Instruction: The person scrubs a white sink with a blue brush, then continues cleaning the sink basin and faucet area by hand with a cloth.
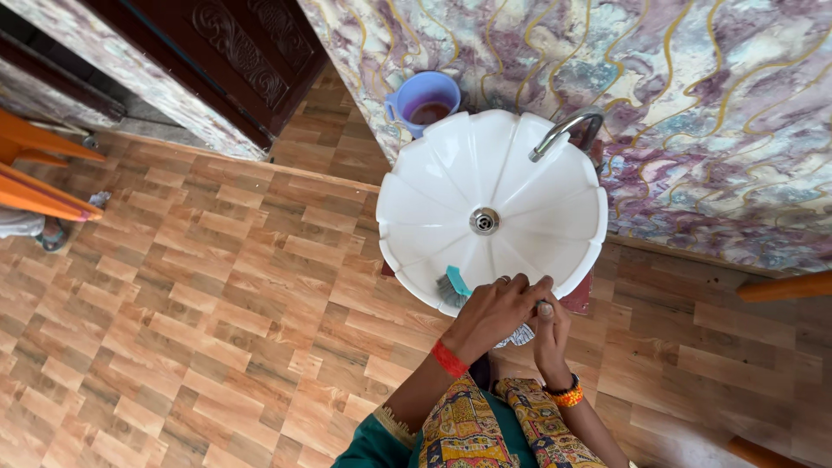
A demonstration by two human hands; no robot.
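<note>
Fingers [520,290] of left hand [494,316] clamped on teal brush [452,286] at white basin [520,186] front rim; right hand [548,334] closed beneath, contents hidden; keep bristles flat, short strokes along flutes toward drain [484,221]

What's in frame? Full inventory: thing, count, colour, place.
sink: 1, white, scalloped, against the wall, centre
drain: 1, metal, middle of the sink
tap: 1, chrome, at the back rim of the sink, right
mug: 1, blue-purple, dark liquid inside, behind the sink on the left
brush: 1, teal with dark bristles, on the near rim of the sink
wall: 1, purple marbled with gold veins, top right
door: 1, dark carved wood, top left
floor: 1, wood-pattern tiles, brown
left hand: 1, red wristband, on the brush at the near rim
right hand: 1, orange and dark bangles, under the left hand
</note>
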